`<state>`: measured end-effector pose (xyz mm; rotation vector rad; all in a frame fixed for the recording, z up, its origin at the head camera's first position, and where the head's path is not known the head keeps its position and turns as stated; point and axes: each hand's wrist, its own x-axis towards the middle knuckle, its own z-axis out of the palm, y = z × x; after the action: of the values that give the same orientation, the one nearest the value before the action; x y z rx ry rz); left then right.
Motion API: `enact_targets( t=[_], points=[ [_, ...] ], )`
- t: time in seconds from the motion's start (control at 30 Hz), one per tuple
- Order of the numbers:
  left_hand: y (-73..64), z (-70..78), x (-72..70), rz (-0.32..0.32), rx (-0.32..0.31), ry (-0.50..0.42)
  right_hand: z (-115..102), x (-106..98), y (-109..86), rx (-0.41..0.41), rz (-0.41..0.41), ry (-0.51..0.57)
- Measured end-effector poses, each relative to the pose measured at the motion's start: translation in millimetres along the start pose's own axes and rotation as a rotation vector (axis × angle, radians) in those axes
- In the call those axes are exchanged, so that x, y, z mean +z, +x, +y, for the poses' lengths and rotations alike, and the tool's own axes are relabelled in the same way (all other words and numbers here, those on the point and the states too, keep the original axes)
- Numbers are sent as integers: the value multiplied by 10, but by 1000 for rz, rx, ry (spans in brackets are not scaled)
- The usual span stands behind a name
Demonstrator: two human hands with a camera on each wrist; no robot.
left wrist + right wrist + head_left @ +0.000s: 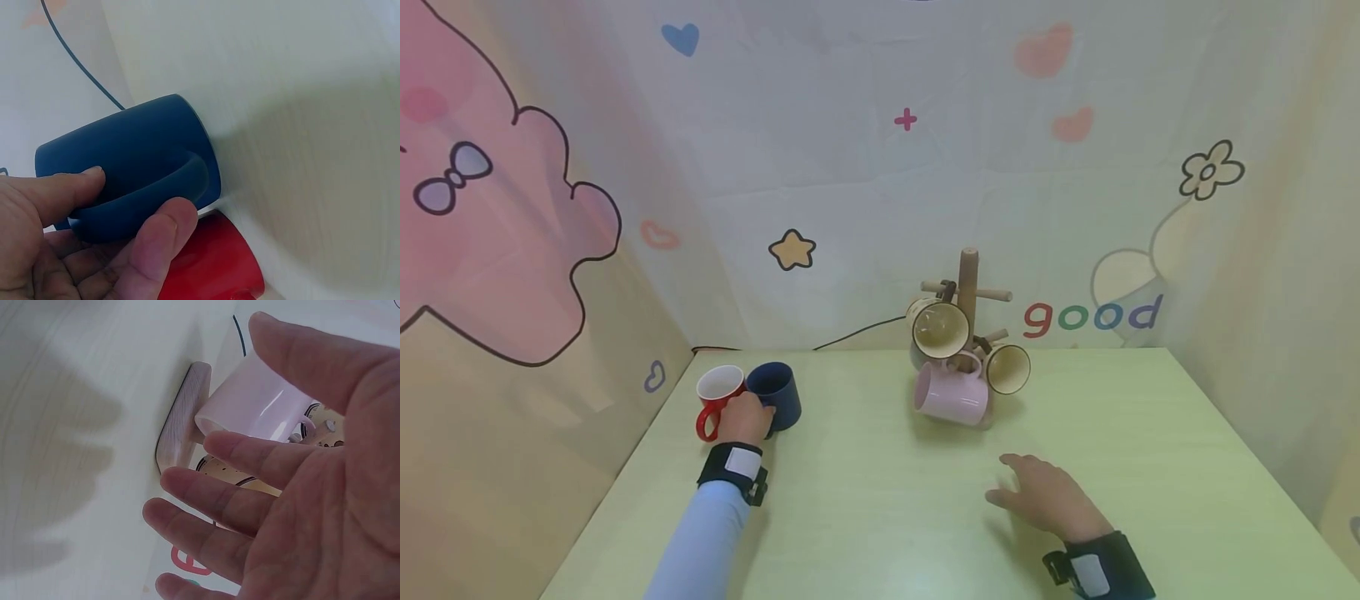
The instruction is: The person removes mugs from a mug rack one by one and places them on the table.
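My left hand [744, 419] grips the handle of a dark blue mug [778, 392] at the table's left side. The left wrist view shows the thumb on one side of the blue mug's handle [140, 197] and curled fingers on the other. Right beside it stands a red mug [721, 385] with a white inside, partly covered by the hand. My right hand [1049, 498] is over the table with its fingers spread and nothing in them. Nearest to it is a pink mug [951, 393], hanging sideways on a wooden mug tree [968, 275].
Two cream mugs with dark handles also hang on the tree, an upper one [941, 329] and a lower one [1007, 369]. A thin dark cable [857, 332] runs along the back. Printed cloth [850, 125] walls in the pale table [865, 500].
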<state>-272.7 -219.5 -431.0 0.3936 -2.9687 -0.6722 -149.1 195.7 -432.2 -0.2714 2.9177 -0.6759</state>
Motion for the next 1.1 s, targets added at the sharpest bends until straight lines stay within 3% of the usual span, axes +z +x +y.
enact_targets(
  t=[0.43,0.83,1.1],
  points=[
    [-5,-21,25,11,26,10,-23,-13,-20,0,-5,15],
    [-91,-65,-5,76,111,31,-72,-37,-9,33,-48,1],
    [-166,16,-108,106,66,44,-70,-24,-8,19,-39,1]
  ],
)
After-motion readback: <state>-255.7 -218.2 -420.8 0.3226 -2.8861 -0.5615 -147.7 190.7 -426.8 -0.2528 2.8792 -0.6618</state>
